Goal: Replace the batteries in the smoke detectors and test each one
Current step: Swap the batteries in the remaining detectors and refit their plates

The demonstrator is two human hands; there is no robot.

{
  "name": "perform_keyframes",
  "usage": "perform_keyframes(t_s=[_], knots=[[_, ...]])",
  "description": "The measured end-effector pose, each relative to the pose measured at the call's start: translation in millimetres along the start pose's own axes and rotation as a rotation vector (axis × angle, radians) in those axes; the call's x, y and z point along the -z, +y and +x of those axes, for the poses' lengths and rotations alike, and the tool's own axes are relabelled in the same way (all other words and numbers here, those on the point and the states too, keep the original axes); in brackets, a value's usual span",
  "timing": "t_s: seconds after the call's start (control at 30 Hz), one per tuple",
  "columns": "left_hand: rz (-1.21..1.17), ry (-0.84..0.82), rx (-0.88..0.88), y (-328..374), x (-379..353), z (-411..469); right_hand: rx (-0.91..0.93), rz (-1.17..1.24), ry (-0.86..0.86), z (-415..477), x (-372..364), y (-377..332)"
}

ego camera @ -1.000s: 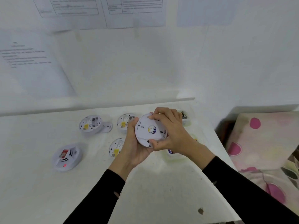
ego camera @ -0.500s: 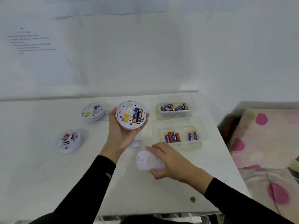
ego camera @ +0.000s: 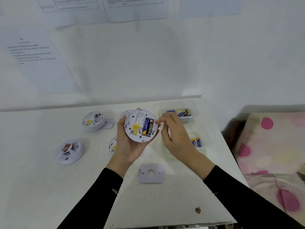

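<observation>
So we hold one smoke detector (ego camera: 137,128) back-up in our left hand (ego camera: 130,149), fingers curled round its rim. Its back plate (ego camera: 151,173) lies on the table (ego camera: 49,187). Batteries (ego camera: 148,128) sit in the slot, and our right hand (ego camera: 176,141) hovers beside them, loosely bent and holding nothing. We judge it early: the swap, the test and the other detectors (ego camera: 93,120) remain.

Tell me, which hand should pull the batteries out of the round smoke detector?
Probably the right hand. The left hand grips the smoke detector, its back facing up, so it is busy. The right hand holds nothing, and its fingertips are right beside the batteries.
</observation>
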State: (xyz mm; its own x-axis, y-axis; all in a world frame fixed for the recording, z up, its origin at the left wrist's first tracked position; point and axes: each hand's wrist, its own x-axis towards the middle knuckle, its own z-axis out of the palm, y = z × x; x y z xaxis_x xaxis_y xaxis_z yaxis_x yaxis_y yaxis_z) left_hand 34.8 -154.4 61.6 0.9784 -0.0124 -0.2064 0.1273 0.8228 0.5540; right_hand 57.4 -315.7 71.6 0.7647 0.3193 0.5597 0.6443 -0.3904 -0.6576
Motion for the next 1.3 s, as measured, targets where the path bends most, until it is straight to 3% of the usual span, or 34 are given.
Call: perform_keyframes(t_s=[0.27, 0.53, 0.87, 1.0, 1.1, 1.17, 1.23, 1.3], knots=[[0.096, -0.047, 0.013, -10, -14, 13, -0.146, -0.200, -0.014, 22, -4, 7], [0.165, -0.058, -0.002, -17, -23, 22, -0.242, -0.212, -0.020, 36, 1, 12], [0.154, -0.044, 0.007, -17, -28, 27, -0.248, 0.009, -0.030, 40, 15, 4], [0.138, -0.010, 0.019, -20, -23, 32, -0.228, 0.088, -0.116, 32, 19, 2], [0.099, 0.041, 0.009, -21, -17, 33, -0.351, 0.288, 0.030, 28, 29, 7], [0.082, 0.074, 0.008, -21, -13, 35, -0.424, 0.223, 0.180, 24, 35, 22], [0.069, 0.095, 0.008, -20, -12, 35, -0.510, 0.010, 0.078, 16, 37, 42], [0.051, 0.101, 0.008, -19, -11, 37, -0.624, -0.173, -0.158, 7, 34, 59]])
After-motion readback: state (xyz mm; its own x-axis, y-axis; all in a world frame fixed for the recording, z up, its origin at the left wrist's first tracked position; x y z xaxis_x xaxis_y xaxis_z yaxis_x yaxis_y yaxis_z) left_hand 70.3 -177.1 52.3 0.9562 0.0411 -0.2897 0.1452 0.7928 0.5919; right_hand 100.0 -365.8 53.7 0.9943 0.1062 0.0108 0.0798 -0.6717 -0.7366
